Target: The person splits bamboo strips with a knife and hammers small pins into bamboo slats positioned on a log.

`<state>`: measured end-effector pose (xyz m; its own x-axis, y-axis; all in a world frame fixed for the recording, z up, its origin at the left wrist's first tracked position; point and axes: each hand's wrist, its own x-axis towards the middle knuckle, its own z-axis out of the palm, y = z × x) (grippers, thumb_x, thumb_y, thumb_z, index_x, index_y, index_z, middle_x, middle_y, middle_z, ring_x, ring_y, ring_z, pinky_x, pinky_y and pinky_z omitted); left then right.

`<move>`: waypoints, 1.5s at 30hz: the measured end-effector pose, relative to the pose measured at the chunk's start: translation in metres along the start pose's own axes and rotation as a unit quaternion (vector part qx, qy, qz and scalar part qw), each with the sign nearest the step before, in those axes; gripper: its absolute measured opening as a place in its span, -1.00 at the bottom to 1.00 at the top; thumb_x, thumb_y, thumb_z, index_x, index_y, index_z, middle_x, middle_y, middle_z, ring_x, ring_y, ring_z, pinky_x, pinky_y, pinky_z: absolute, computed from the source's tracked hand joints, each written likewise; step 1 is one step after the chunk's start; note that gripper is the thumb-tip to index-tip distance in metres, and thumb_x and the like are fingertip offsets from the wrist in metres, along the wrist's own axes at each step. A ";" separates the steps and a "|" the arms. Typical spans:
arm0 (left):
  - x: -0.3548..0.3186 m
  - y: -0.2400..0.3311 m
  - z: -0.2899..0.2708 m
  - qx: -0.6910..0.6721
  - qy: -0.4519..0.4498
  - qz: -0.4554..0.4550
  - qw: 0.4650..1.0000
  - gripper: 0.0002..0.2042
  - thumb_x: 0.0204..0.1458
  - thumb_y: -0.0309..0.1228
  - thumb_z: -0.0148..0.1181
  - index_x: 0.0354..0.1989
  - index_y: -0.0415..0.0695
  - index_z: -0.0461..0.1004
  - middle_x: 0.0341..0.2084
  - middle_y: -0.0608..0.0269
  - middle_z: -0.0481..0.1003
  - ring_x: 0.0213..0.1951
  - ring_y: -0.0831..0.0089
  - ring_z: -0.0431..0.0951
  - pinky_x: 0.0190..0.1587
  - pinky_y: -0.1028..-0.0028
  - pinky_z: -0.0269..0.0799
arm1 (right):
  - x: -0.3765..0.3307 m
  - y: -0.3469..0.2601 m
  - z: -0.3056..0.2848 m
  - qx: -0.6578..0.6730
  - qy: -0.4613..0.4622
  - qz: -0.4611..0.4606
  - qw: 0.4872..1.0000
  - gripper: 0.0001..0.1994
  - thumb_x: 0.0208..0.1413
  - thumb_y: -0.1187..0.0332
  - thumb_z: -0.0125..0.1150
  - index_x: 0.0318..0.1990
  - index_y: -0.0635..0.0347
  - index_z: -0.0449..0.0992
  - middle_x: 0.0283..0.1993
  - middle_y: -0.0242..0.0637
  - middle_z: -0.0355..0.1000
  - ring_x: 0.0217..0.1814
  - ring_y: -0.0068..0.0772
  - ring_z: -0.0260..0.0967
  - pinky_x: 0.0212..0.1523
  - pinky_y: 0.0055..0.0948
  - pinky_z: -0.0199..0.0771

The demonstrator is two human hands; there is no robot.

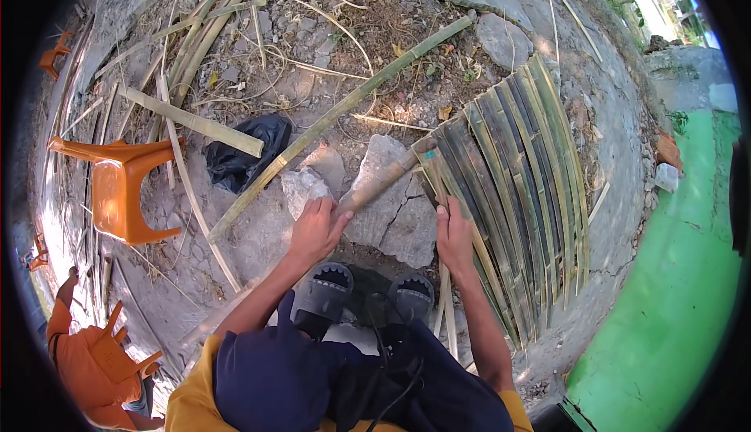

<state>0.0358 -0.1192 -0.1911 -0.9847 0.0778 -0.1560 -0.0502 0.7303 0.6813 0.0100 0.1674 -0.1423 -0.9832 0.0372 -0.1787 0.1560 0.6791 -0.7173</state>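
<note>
My left hand (314,228) is closed round a thick brown bamboo pole (385,185), which slants up to the right. The pole's far end meets the upper left corner of a panel of bamboo slats (512,189). My right hand (456,238) grips a narrow bamboo strip (440,184) at the panel's left edge, its thumb on top. Green, tan and dark slats lie side by side in the panel, fanned out to the right. Flat grey stones (391,225) lie between my hands, in front of my sandals (327,287).
A long green bamboo piece (344,111) lies diagonally ahead, near a black plastic bag (249,150) and a shorter split strip (195,123). An orange plastic chair (125,189) lies on its side at left. Lower left is a person in orange (90,365). A green surface (665,268) runs along the right.
</note>
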 end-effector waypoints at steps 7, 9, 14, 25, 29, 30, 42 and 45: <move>-0.016 -0.022 0.012 0.002 0.010 -0.002 1.000 -0.59 0.19 -0.10 0.28 -0.12 -0.19 0.32 -0.50 -0.09 0.58 -0.50 -0.11 0.61 -0.45 0.05 0.51 | -0.014 -0.001 0.010 0.006 -0.030 0.024 0.999 -0.75 0.44 0.30 -0.09 0.08 0.28 0.38 -0.42 0.17 0.45 -0.33 0.35 0.47 -0.33 0.05 0.38; -0.008 -0.018 0.019 0.007 0.021 0.005 1.000 -0.59 0.18 -0.11 0.29 -0.12 -0.18 0.30 -0.55 -0.06 0.57 -0.52 -0.10 0.61 -0.47 0.05 0.51 | -0.019 0.004 0.008 0.001 0.000 0.006 1.000 -0.75 0.44 0.30 -0.09 0.08 0.27 0.39 -0.42 0.17 0.46 -0.33 0.35 0.47 -0.32 0.06 0.37; -0.006 -0.019 0.023 -0.015 0.057 -0.017 0.998 -0.59 0.19 -0.12 0.28 -0.12 -0.16 0.25 -0.61 -0.03 0.55 -0.54 -0.09 0.61 -0.50 0.04 0.50 | -0.006 0.004 0.010 -0.008 -0.014 0.015 1.000 -0.75 0.44 0.30 -0.09 0.04 0.29 0.39 -0.46 0.16 0.43 -0.37 0.30 0.46 -0.37 0.07 0.31; -0.003 -0.024 0.033 0.010 0.032 -0.004 0.999 -0.56 0.24 0.00 0.19 -0.15 -0.14 0.23 -0.54 -0.10 0.56 -0.51 -0.14 0.61 -0.50 0.02 0.51 | 0.010 0.006 0.014 -0.050 0.082 -0.067 0.993 -0.79 0.44 0.31 -0.09 -0.03 0.31 0.32 -0.47 0.24 0.39 -0.41 0.39 0.39 -0.44 0.12 0.23; -0.005 -0.030 0.036 0.029 0.031 -0.002 0.999 -0.54 0.24 0.03 0.17 -0.15 -0.13 0.23 -0.51 -0.13 0.57 -0.50 -0.17 0.60 -0.50 0.01 0.50 | 0.007 0.024 0.029 -0.091 0.007 0.006 0.996 -0.79 0.44 0.29 -0.08 -0.12 0.30 0.29 -0.50 0.28 0.38 -0.38 0.47 0.37 -0.44 0.22 0.18; -0.005 -0.029 0.036 0.035 0.026 -0.006 0.999 -0.54 0.24 0.04 0.17 -0.14 -0.14 0.23 -0.50 -0.13 0.57 -0.49 -0.17 0.60 -0.49 0.01 0.51 | 0.008 0.023 0.028 -0.091 0.007 0.006 0.996 -0.79 0.44 0.29 -0.08 -0.12 0.30 0.29 -0.50 0.28 0.38 -0.38 0.47 0.37 -0.44 0.22 0.18; -0.002 -0.023 0.040 0.031 0.009 -0.013 0.999 -0.53 0.24 0.05 0.15 -0.10 -0.15 0.23 -0.46 -0.15 0.59 -0.47 -0.17 0.61 -0.46 -0.04 0.52 | 0.006 0.037 0.024 -0.108 0.062 -0.074 0.989 -0.74 0.43 0.25 -0.05 -0.06 0.33 0.29 -0.48 0.33 0.40 -0.38 0.51 0.37 -0.42 0.23 0.26; -0.003 -0.024 0.039 0.050 0.012 -0.015 0.999 -0.53 0.24 0.05 0.15 -0.10 -0.14 0.23 -0.47 -0.15 0.59 -0.48 -0.17 0.61 -0.46 -0.04 0.51 | 0.002 0.044 0.023 -0.118 0.004 -0.008 0.993 -0.73 0.42 0.22 -0.04 -0.11 0.32 0.28 -0.47 0.34 0.40 -0.35 0.53 0.38 -0.40 0.26 0.22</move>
<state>0.0460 -0.1105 -0.2349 -0.9866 0.0397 -0.1584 -0.0645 0.7965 0.6011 0.0172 0.1804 -0.1897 -0.9862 0.0291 -0.1627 0.1141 0.8321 -0.5427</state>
